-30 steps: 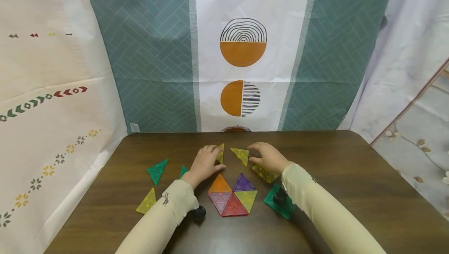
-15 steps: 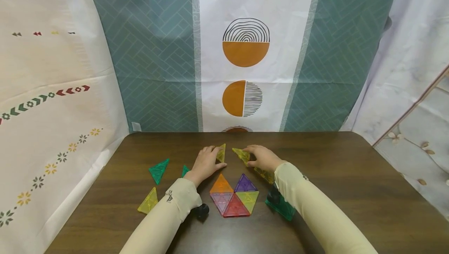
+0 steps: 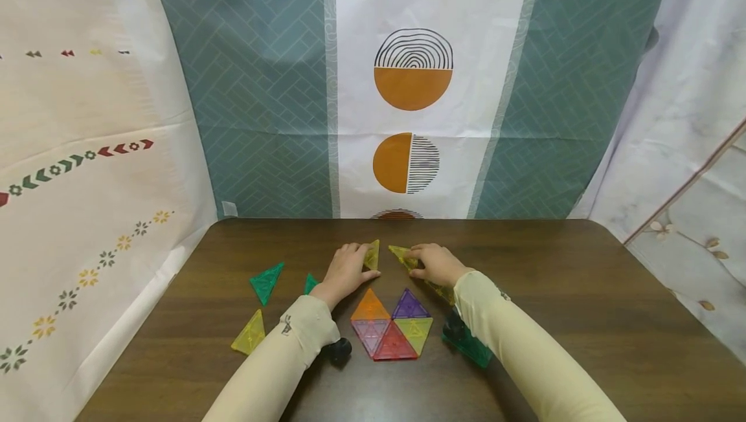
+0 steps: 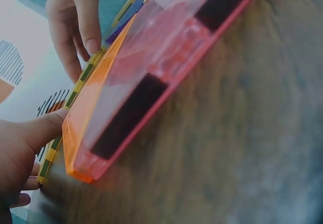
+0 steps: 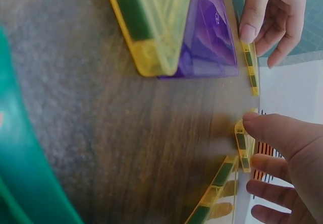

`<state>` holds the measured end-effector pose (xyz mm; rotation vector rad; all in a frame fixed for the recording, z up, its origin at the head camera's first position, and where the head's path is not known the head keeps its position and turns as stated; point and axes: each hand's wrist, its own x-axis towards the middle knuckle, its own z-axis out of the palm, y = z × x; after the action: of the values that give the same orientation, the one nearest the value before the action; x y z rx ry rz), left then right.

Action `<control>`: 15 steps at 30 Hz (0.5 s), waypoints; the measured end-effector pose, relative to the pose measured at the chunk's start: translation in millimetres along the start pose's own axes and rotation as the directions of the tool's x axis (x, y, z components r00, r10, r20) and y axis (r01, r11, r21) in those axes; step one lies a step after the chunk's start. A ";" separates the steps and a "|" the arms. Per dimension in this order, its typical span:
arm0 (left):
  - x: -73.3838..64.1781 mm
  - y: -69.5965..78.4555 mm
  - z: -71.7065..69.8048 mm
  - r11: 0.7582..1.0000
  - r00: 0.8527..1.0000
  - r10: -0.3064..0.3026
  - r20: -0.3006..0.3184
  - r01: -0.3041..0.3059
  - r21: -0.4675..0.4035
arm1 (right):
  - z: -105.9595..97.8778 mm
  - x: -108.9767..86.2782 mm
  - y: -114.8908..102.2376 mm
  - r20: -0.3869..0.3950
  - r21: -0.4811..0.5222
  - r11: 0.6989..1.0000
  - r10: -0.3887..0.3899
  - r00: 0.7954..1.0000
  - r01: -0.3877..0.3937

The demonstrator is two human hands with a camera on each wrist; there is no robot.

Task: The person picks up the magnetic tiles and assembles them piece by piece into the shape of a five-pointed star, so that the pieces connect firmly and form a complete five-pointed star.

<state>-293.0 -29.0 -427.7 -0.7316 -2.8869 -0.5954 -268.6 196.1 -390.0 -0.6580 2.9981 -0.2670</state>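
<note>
My left hand (image 3: 345, 271) lies at the far middle of the table, thumb and fingers on a yellow triangular magnetic tile (image 3: 373, 257). In the left wrist view its thumb (image 4: 48, 125) is at the tile's near edge and the other fingers are behind. My right hand (image 3: 438, 265) holds a second yellow triangular magnetic tile (image 3: 397, 252) between thumb and forefinger, a short gap to the right of the first. The right hand partly hides another yellow tile (image 3: 444, 293). Nearer me, orange (image 3: 370, 307), purple (image 3: 410, 306), yellow-green (image 3: 415, 331), red (image 3: 394, 345) and pink (image 3: 369, 333) triangles lie edge to edge.
Green triangles (image 3: 266, 283) (image 3: 310, 283) and a yellow triangle (image 3: 249, 333) lie on the left of the brown table (image 3: 559, 305). A green tile (image 3: 471, 347) sits partly under the right sleeve. Patterned cloths (image 3: 268, 98) hang behind and at both sides.
My right hand has moved left from beside the second yellow tile and taken hold of it. The left hand stays at its tile. The head view has shifted slightly.
</note>
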 end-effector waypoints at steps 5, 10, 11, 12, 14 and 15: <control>-0.8 0.4 0.0 1.000 1.000 -0.002 -0.021 0.003 0.011 | 0.2 -0.1 -1.0 -0.025 -0.017 1.000 0.005 1.000 -0.006; -1.6 2.1 1.1 1.000 1.000 -0.003 -0.030 0.003 0.017 | 1.5 0.6 -1.9 -0.032 -0.035 0.999 0.008 0.999 -0.009; -1.8 2.9 1.1 1.000 1.000 -0.001 -0.031 0.002 0.018 | 2.1 0.9 -2.0 -0.034 -0.041 0.999 0.009 0.999 -0.011; -1.9 3.8 1.0 1.000 1.000 -0.001 -0.028 0.002 0.020 | 2.7 0.9 -2.1 -0.038 -0.048 0.999 0.009 0.999 -0.011; -1.9 5.4 1.0 1.000 1.000 -0.004 -0.020 0.005 0.027 | 2.8 0.6 -3.0 -0.036 -0.047 0.999 0.024 0.999 -0.026; -2.1 6.2 1.2 1.000 1.000 -0.004 -0.018 0.005 0.030 | 2.9 0.8 -3.5 -0.036 -0.044 0.999 0.029 0.999 -0.030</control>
<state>-288.2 -24.5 -427.1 -0.7123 -2.8755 -0.5555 -267.6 192.2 -392.3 -0.6186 3.0531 -0.2123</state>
